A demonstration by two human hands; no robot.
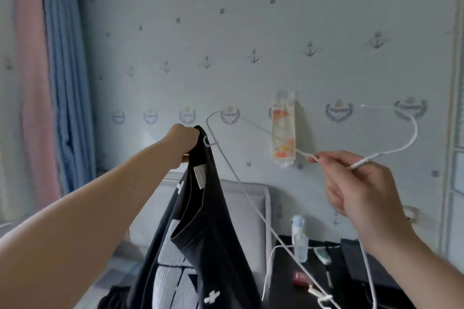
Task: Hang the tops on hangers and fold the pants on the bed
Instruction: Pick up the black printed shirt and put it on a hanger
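A black top (200, 221) with white printed blocks and a white neck label hangs in the air in front of me. My left hand (182, 142) grips its shoulder seam at the top. A thin white wire hanger (251, 198) is tilted sideways; one rounded end sits right beside the gripped shoulder. My right hand (356, 180) pinches the hanger's neck just below its hook, which curves up to the right. The hanger's long bar slants down across the top's right edge. No pants show in this view.
A grey padded headboard (253, 206) stands below the patterned wall. A dark bedside table (326, 273) at lower right carries a clear bottle (300, 241), a white cable, a small red item and a black box. Pink and blue curtains (50, 83) hang at left.
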